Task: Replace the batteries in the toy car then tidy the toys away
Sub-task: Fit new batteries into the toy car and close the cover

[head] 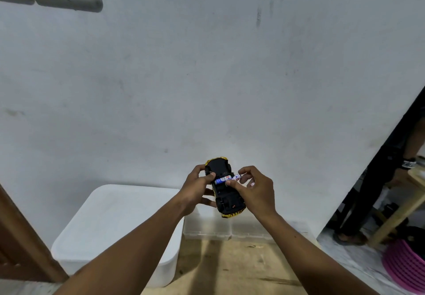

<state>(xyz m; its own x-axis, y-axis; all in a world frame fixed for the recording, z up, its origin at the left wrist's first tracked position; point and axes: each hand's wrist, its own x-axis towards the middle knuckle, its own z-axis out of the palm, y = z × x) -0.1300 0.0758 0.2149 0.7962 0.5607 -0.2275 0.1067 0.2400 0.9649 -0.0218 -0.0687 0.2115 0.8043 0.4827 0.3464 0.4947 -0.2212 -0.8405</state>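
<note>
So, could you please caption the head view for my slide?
Left hand holds the upturned toy car; right hand holds batteries against its underside.

Scuffed pale wall (207, 64), tan floor (241, 271)

One toy car (226, 193), two batteries (221, 179) (237, 176), two hands (196, 187) (256, 191), one white bin (115, 214), one pink basket (404, 268).

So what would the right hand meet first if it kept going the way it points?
Probably the toy car: the right hand points at its black underside, and the battery it pinches lies across it. Depth is unclear.
</note>
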